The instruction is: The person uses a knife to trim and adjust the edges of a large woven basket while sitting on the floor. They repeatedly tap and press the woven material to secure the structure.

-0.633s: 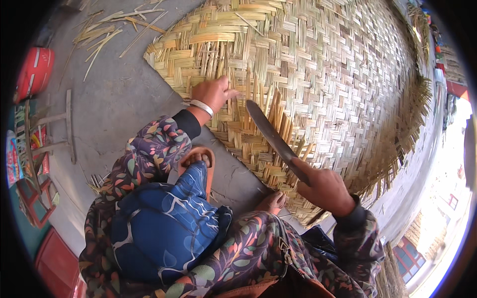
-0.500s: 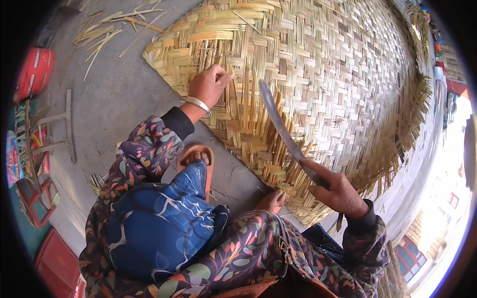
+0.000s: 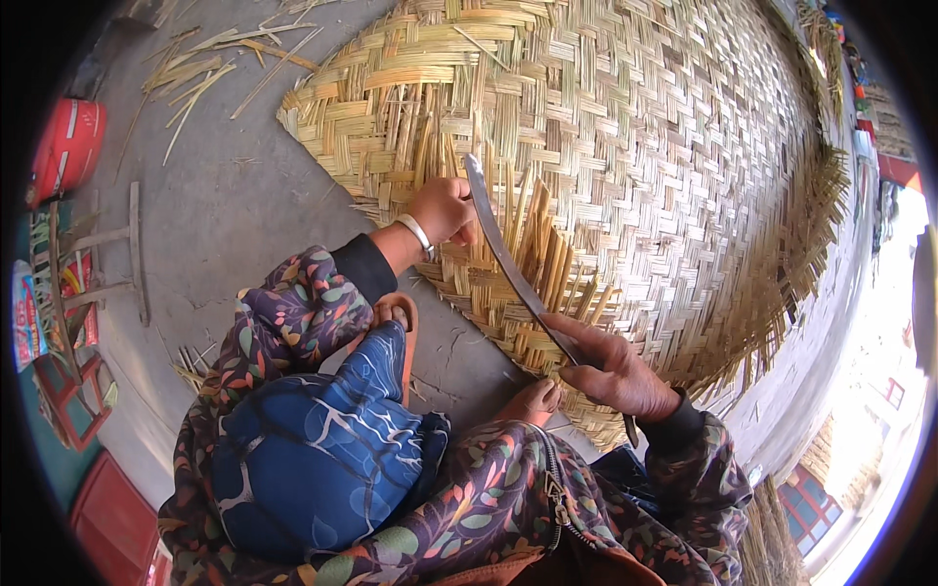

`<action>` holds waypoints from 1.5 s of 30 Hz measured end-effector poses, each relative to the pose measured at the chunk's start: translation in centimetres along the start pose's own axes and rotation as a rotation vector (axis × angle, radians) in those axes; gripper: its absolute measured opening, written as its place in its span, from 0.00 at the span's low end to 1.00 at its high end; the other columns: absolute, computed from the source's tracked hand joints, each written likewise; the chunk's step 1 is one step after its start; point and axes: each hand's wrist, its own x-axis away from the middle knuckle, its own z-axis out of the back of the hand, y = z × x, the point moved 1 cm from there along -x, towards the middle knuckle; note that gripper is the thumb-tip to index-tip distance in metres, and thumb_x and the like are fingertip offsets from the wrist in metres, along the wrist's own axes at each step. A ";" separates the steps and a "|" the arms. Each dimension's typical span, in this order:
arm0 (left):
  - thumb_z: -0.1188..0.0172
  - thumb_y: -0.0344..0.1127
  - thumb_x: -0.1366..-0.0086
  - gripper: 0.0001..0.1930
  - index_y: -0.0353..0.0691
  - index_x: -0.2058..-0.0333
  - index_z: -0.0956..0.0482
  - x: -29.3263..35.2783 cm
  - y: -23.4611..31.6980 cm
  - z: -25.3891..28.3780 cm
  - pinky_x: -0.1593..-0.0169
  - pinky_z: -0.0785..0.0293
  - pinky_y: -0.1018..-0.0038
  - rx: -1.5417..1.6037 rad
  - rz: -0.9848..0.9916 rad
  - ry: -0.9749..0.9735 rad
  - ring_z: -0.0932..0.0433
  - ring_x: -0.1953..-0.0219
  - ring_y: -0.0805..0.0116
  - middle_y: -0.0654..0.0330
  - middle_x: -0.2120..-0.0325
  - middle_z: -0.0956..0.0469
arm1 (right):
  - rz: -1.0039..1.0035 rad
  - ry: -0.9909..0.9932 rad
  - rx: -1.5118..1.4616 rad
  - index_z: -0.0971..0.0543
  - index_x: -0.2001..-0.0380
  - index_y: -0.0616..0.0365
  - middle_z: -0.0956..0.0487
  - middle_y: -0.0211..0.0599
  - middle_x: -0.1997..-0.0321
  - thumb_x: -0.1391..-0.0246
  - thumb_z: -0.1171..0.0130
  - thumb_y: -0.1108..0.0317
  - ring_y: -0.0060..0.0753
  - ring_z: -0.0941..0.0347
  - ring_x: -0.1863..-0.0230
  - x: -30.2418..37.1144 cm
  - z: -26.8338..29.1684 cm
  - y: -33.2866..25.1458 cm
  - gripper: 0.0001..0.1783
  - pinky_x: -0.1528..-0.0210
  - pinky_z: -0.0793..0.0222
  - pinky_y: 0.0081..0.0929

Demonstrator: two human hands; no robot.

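A large mat woven from flat pale straw-coloured strips lies on the floor before me. Along its near edge, several loose strip ends stand up from the weave. My left hand, with a bangle at the wrist, is closed low over these strips; what its fingers grip is hidden. My right hand is wrapped round the handle end of a long, slightly curved knife. Its blade slants up and left across the strips, the tip just beside my left fingers.
Loose cut strips lie scattered on the grey floor at the upper left. A red rounded container and a wooden frame stand at the far left. My sandalled foot and other bare foot are by the mat's near edge.
My left hand has moved nearer and to the right along the strips. My right hand has brought the knife left, its tip now beside the left fingers.
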 end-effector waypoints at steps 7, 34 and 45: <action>0.37 0.35 0.36 0.13 0.34 0.76 0.25 0.4 -2.6 0.1 0.86 0.32 0.75 -0.017 -0.159 0.250 0.21 0.86 0.72 0.62 0.86 0.25 | 0.035 0.180 0.360 0.33 0.35 0.57 0.30 0.24 0.77 0.43 0.44 0.68 0.16 0.38 0.76 -3.8 0.8 0.7 0.31 0.73 0.37 0.21; 0.34 0.44 0.36 0.12 0.43 0.68 0.24 1.3 -0.7 1.1 0.83 0.39 0.83 0.433 0.202 -0.006 0.29 0.85 0.81 0.69 0.82 0.27 | 0.164 0.596 0.928 0.32 0.37 0.45 0.19 0.50 0.73 0.51 0.41 0.56 0.54 0.21 0.69 -12.9 -2.2 3.6 0.35 0.64 0.26 0.50; 0.34 0.38 0.37 0.11 0.40 0.73 0.25 2.1 -1.2 0.9 0.86 0.36 0.79 0.567 0.389 -0.145 0.31 0.87 0.78 0.67 0.85 0.30 | 0.147 0.589 0.911 0.33 0.36 0.43 0.18 0.49 0.72 0.52 0.41 0.56 0.53 0.20 0.68 -12.8 -2.2 3.3 0.36 0.63 0.25 0.49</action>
